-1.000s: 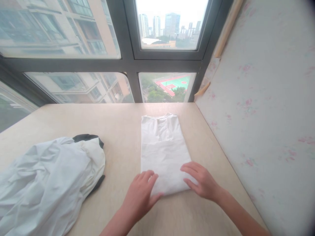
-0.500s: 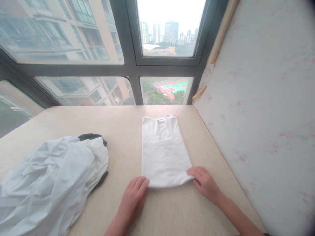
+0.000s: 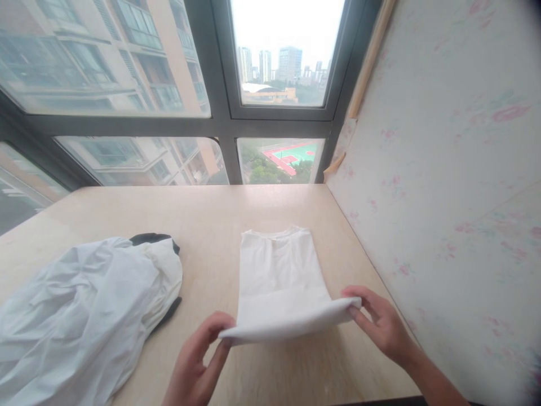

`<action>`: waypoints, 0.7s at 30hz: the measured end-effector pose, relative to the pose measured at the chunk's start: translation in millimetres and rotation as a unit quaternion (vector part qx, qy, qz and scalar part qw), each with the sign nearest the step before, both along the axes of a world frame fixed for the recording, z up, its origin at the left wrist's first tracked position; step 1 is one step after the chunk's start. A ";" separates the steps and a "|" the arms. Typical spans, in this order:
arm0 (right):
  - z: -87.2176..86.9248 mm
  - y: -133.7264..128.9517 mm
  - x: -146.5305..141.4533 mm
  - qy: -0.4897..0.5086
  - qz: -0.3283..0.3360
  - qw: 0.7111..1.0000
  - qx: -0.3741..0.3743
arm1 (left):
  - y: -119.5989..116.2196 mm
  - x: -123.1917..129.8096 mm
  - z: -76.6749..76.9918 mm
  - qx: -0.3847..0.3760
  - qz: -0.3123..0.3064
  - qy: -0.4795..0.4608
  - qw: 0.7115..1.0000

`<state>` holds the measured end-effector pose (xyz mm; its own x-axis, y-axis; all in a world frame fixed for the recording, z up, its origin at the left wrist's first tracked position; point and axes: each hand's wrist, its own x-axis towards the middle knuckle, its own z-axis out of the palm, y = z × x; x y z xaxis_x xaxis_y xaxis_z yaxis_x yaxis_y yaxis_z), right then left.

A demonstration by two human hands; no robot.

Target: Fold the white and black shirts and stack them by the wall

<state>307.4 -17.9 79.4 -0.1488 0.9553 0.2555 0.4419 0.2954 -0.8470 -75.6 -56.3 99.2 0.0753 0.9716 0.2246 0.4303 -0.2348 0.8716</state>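
A folded white shirt lies in front of me, its neckline pointing toward the window. Its near edge is lifted off the surface and sags a little in the middle. My left hand pinches the near left corner between thumb and fingers. At the near right corner, my right hand grips the cloth the same way, slightly higher than the left.
A loose heap of white clothes with black parts showing lies on the left of the pale tabletop. Dark-framed windows stand along the back. A flower-patterned wall borders the right side.
Both hands have raised the shirt's near edge from the surface and drawn it toward me and apart. The neckline has slid nearer. The clothes heap stays put.
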 end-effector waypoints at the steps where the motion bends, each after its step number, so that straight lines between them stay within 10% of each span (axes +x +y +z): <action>1: 4.3 12.8 -5.8 0.031 -0.008 0.999 -0.008 | 14.5 2.3 2.9 -0.005 0.017 -0.019 1.000; 5: 3.5 88.4 -36.9 0.125 -0.041 0.990 -0.046 | 98.7 12.5 -7.4 -0.031 0.086 -0.048 0.995; 11: -42.7 192.5 -68.7 0.037 -0.115 0.986 -0.117 | 204.1 14.7 -54.6 -0.045 0.176 0.035 0.983; 21: -67.6 210.8 -78.0 -0.058 -0.147 0.986 -0.051 | 219.2 9.1 -78.7 -0.049 0.187 0.160 0.968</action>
